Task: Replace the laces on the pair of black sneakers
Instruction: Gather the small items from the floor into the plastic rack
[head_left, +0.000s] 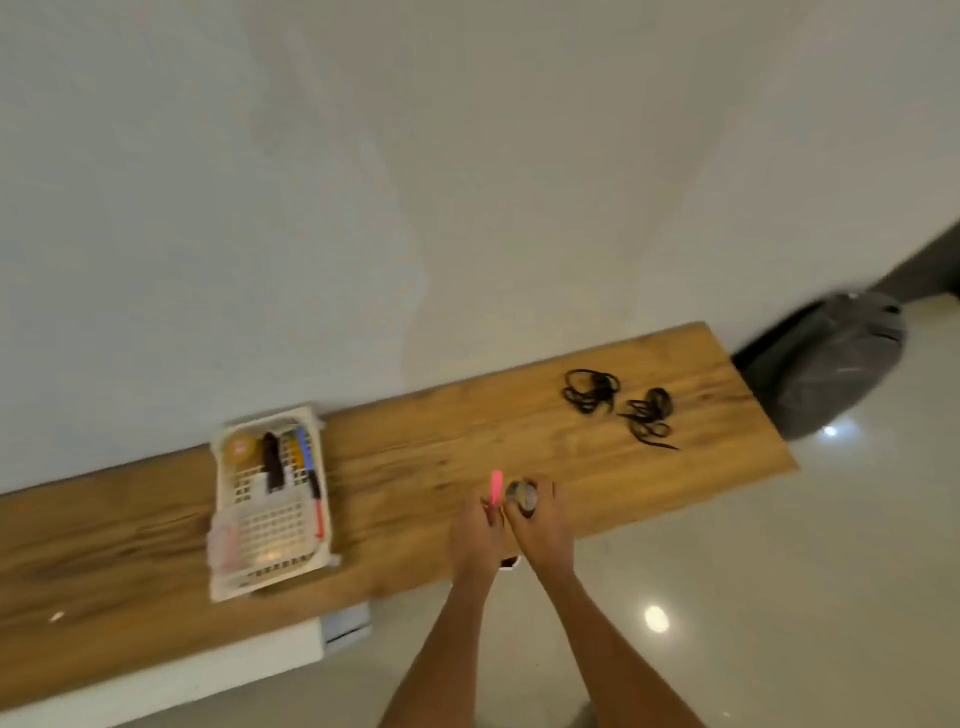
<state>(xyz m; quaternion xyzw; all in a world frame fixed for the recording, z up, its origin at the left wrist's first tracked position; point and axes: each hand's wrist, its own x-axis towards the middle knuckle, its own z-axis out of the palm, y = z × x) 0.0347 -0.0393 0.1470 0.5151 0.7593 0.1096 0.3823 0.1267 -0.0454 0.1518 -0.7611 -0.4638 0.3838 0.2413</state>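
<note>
Two loose bundles of black laces lie on the wooden board (467, 426) toward its right end, one (592, 391) farther back and one (650, 417) nearer. At the board's front edge my left hand (475, 535) grips a slim pink object (496, 487) that points upward. Right beside it, my right hand (540, 519) is curled round a small greyish round object (522, 496); the blur hides what it is. A small dark and white thing (510, 563) peeks out between my wrists. I cannot make out the black sneakers.
A cream plastic basket (270, 540) stands on the left part of the board and holds pens and small tools. A grey bag (831, 364) leans against the wall past the board's right end. Glossy tiled floor (753, 597) lies in front, a white wall behind.
</note>
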